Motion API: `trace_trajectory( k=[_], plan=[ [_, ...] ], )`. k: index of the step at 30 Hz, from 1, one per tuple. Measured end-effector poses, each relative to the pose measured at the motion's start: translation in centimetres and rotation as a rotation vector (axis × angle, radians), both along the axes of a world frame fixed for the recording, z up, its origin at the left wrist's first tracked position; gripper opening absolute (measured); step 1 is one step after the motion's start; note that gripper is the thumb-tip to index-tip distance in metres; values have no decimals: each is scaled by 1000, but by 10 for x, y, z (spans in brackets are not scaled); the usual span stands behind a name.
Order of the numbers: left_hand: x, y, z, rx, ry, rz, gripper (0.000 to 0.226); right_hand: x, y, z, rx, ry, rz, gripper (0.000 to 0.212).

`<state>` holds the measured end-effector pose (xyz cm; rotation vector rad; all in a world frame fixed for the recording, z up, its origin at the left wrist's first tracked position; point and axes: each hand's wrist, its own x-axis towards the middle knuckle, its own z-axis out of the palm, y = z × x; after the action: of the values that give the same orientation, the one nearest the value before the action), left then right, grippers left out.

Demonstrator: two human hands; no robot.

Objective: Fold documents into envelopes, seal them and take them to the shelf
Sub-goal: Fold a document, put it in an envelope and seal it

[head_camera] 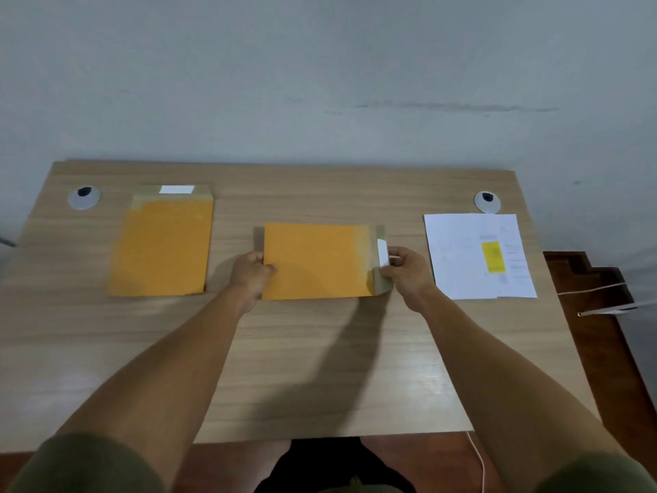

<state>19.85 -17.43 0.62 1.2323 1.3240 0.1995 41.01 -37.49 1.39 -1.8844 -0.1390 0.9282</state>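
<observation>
An orange envelope (316,261) lies sideways in the middle of the wooden desk (320,368), its brown flap pointing right. My left hand (250,270) pinches the envelope's left edge. My right hand (405,270) grips the white adhesive strip (382,251) on the flap, and the strip stands partly lifted. A second orange envelope (163,247) rests upright at the left, flap open at its top with a white strip (176,189) on it. White documents (478,256) with a yellow patch lie stacked at the right.
Two round cable grommets (84,197) (487,201) sit near the desk's back corners. A grey wall stands directly behind the desk. To the right, dark wooden steps (597,290) and thin white cords (601,307) are visible. A white cable (478,460) hangs below the front edge.
</observation>
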Motion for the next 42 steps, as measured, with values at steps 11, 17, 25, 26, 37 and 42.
trace_trajectory(
  k=[11, 17, 25, 26, 37, 42],
  plan=[
    [-10, -3, -43, 132, 164, -25, 27, -17, -8, -49, -162, -216, 44, 29],
    [-10, -9, -36, 189, 207, -35, 45, -21, -7, -43, -162, -272, 40, 26],
    [13, -27, -7, 286, 166, -157, 44, -22, -24, -19, -178, -308, -21, 35],
    [20, -32, -3, 297, 153, -174, 42, -22, -29, -14, -178, -309, -21, 34],
    [122, -121, 27, 247, 2, -329, 38, 22, -101, 8, -176, -356, -85, 31],
    [166, -161, 30, 237, 19, -338, 38, 63, -133, 9, -187, -368, -16, 34]
  ],
)
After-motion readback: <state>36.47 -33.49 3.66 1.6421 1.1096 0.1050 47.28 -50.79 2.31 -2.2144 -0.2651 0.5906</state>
